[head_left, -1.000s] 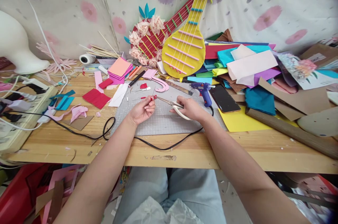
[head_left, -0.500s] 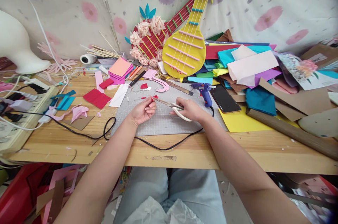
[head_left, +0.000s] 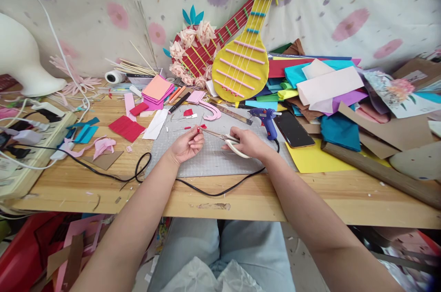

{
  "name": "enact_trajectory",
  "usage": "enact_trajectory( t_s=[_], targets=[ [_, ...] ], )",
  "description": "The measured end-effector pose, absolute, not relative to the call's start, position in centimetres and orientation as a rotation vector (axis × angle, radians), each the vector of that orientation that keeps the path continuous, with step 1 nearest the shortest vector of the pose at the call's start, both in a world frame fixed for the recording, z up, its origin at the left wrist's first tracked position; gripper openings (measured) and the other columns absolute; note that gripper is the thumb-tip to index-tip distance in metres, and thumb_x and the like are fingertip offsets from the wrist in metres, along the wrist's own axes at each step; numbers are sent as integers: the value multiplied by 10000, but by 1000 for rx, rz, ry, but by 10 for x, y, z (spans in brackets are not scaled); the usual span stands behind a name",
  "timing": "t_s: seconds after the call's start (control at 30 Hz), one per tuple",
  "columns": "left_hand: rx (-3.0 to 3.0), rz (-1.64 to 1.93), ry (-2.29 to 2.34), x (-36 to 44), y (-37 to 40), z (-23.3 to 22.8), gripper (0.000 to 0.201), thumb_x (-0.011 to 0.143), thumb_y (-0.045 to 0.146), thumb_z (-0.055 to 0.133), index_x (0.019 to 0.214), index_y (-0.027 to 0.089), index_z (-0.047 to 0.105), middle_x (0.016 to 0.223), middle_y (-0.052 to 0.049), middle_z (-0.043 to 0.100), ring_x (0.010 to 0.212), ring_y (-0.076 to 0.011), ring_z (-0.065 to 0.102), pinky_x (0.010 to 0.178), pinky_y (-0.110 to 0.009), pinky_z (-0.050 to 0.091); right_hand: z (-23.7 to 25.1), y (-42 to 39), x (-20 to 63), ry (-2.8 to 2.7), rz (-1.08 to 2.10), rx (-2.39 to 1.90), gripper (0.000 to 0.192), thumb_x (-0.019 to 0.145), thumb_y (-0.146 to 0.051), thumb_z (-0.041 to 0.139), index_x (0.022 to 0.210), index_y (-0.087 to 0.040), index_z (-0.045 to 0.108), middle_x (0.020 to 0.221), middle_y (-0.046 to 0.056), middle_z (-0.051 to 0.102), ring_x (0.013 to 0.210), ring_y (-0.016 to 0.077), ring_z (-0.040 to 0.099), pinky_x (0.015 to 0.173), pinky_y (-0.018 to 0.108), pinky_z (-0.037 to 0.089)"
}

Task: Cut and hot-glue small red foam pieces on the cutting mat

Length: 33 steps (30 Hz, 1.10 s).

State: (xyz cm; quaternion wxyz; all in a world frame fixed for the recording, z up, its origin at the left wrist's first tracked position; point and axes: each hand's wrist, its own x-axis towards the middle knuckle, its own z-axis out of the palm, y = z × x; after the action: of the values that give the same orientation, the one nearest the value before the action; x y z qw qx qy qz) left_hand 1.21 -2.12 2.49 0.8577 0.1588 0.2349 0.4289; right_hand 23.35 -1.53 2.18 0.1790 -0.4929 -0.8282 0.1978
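Note:
My left hand (head_left: 186, 145) pinches a tiny red paper scrap (head_left: 199, 129) between thumb and fingertips above the grey cutting mat (head_left: 213, 161). My right hand (head_left: 248, 143) grips white-handled scissors (head_left: 223, 137), whose blades point left and meet the scrap. Small red bits (head_left: 188, 112) lie on the mat just beyond the hands. A pink hook-shaped cutout (head_left: 212, 110) rests at the mat's far edge.
A blue glue gun (head_left: 265, 118) stands right of my right hand, its black cord (head_left: 206, 188) looping along the mat's near edge. A black phone (head_left: 292, 129), yellow sheet (head_left: 310, 156), piled coloured paper (head_left: 324, 85), paper guitars (head_left: 241, 62) and a power strip (head_left: 31, 140) crowd the wooden table (head_left: 310, 200).
The scissor blades have closed slightly toward the red scrap; both hands stay nearly where they were.

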Motion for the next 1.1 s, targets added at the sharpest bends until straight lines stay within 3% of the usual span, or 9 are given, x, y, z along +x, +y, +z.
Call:
enact_trajectory(
  t_s=[0.43,0.57,0.67,0.77,0.9,1.1],
  targets=[
    [410,882,520,11,-20,23,303,896,269,378,683,109,522,483,53,303,359,4,259,326,-71,225,21,-14,233,-2327,505,-1449,385,685,-579,560,728,-210,457,615,-22,523,543,114,417,505,225,261],
    [590,1087,707,16,-14,12,121,794,200,562,715,132,501,554,40,460,402,8,346,388,-87,307,16,-9,234,-2163,434,-1688,365,709,-534,554,851,-202,497,720,23,601,606,154,503,527,245,317],
    [853,1331,994,21,-10,1,158,719,206,634,748,149,489,618,20,564,468,-29,461,488,-159,432,10,-4,237,-2090,329,-1779,322,732,-409,557,946,-171,527,894,82,632,760,199,567,627,274,387],
    [1020,1418,1119,23,-8,-4,188,700,254,638,775,155,498,627,20,578,475,-53,486,515,-215,467,7,1,241,-2057,257,-1793,313,734,-339,561,978,-144,573,996,108,626,914,227,569,767,297,411],
    [1105,1420,1199,22,-7,-5,180,682,273,641,759,155,528,618,26,555,466,-53,476,489,-204,439,10,0,241,-2071,198,-1803,318,731,-308,573,990,-128,613,1007,110,636,991,239,552,854,309,402],
    [1212,1367,1300,21,-6,-8,147,681,279,625,712,161,542,542,48,481,443,-54,420,393,-172,329,18,-9,232,-2016,73,-1848,301,767,-339,527,971,-145,633,984,111,634,945,241,568,801,324,420]
  ],
)
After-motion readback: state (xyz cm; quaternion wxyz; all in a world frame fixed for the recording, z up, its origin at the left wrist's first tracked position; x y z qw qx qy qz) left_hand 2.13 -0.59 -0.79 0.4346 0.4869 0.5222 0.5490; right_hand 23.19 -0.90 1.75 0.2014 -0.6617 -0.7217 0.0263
